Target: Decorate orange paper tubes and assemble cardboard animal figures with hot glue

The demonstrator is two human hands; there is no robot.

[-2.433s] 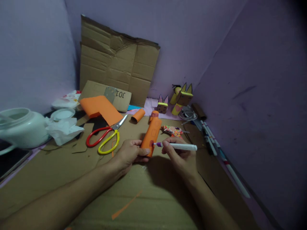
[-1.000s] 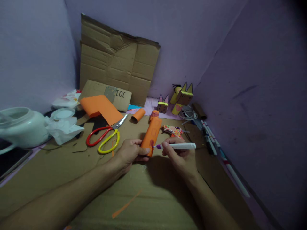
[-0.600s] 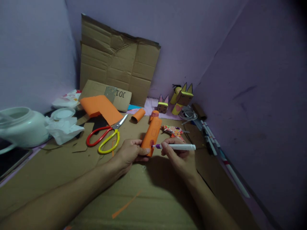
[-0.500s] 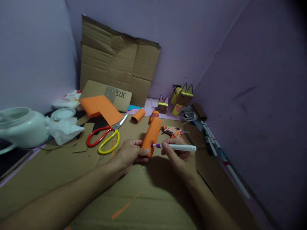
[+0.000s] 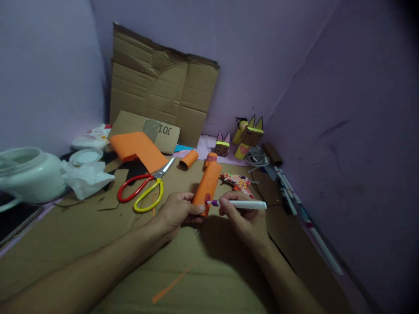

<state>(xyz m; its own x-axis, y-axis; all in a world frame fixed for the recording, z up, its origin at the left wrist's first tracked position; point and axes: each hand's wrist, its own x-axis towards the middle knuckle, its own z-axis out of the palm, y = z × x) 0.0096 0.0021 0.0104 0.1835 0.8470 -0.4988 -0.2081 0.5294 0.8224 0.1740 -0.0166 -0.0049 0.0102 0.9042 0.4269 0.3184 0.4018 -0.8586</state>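
Observation:
An orange paper-covered tube (image 5: 209,181) leans away from me over the cardboard sheet (image 5: 137,270), its lower end gripped by my left hand (image 5: 180,210). The left thumb lies across the front of it. My right hand (image 5: 244,218) is closed round a white marker (image 5: 245,204) with a purple tip end. The marker's tip meets the tube at a dark reddish patch near its lower end. Faint outlined shapes show higher up the tube. Just behind its top is a smaller orange piece (image 5: 211,159) with a reddish patch.
Red-and-yellow scissors (image 5: 149,189) lie left of my left hand, near orange paper (image 5: 139,148). A short orange tube (image 5: 189,159) and a patterned glue gun (image 5: 238,181) lie beyond my hands. Paper animal figures (image 5: 252,135), a white pot (image 5: 32,174) and markers (image 5: 288,192) stand or lie around.
The marker tip has shifted slightly over the patch, and the reddish patch looks a little more filled. Both hands keep their holds; the whole view has moved down slightly.

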